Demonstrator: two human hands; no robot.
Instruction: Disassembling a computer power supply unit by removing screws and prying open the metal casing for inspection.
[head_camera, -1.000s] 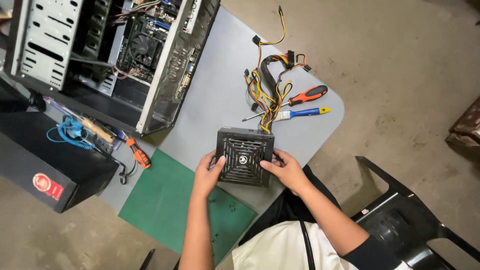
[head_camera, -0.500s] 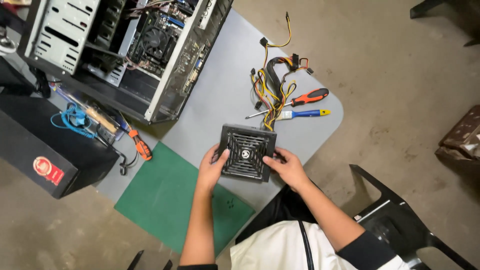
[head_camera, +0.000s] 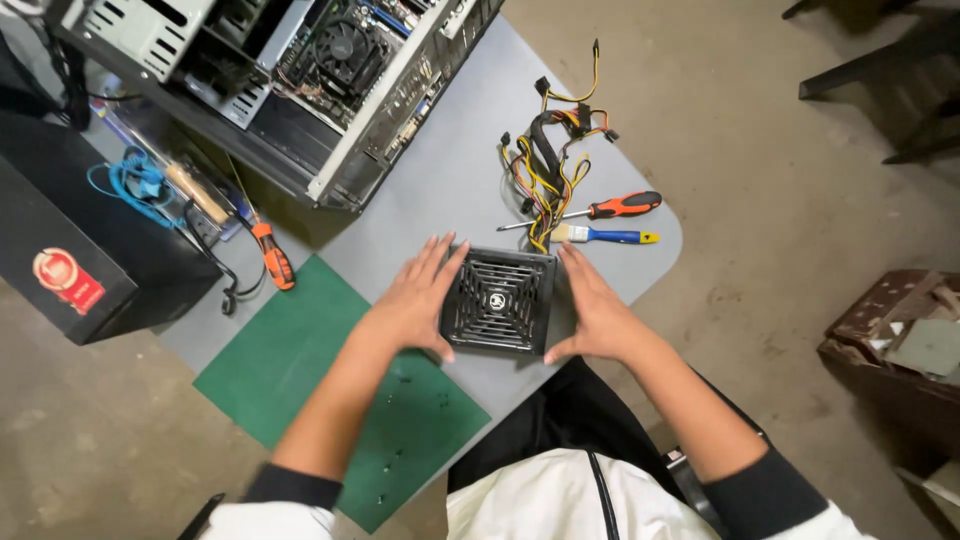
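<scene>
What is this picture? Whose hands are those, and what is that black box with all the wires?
The camera sits on a person's head and looks down, so you see their own arms. Their left hand and right hand press flat against the sides of a black box with a fan grille, resting on a grey table. A bundle of yellow and black wires runs out of its back. Beside those lie a red-handled screwdriver and a small brush with a blue handle. Further back is an open computer case, and a green mat lies under the left arm.

Black power supply (head_camera: 498, 300) lies fan-grille up on the grey table, cables trailing behind.
</scene>
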